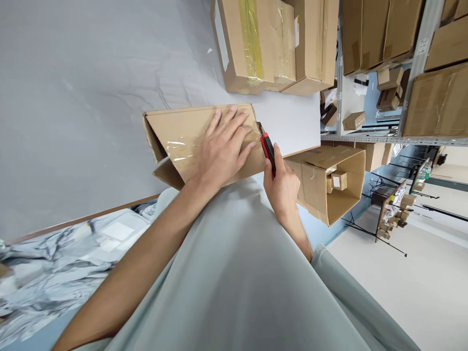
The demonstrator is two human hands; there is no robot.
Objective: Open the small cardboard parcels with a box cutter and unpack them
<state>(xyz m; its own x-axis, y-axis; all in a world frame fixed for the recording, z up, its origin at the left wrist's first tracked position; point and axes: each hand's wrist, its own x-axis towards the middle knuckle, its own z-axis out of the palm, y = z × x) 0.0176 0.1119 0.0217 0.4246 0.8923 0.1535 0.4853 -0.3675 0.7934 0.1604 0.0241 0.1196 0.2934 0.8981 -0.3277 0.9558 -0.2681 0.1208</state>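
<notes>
We held our left hand (225,146) flat, fingers slightly spread and gripping nothing, on a brown cardboard box (171,127) shining with clear tape (177,151), along the worktop (73,107)'s near edge toward its right corner. Our right hand (282,183) was wrapped around a slim red-and-black cutter (267,146), tip beside the box's right end. Taped cartons (261,48) stood beyond.

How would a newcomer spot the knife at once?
On the grey table, the left hand rests on a cardboard box. At that box's right end, the right hand holds the knife. Red and black, it stands out from the plain brown box.
</notes>
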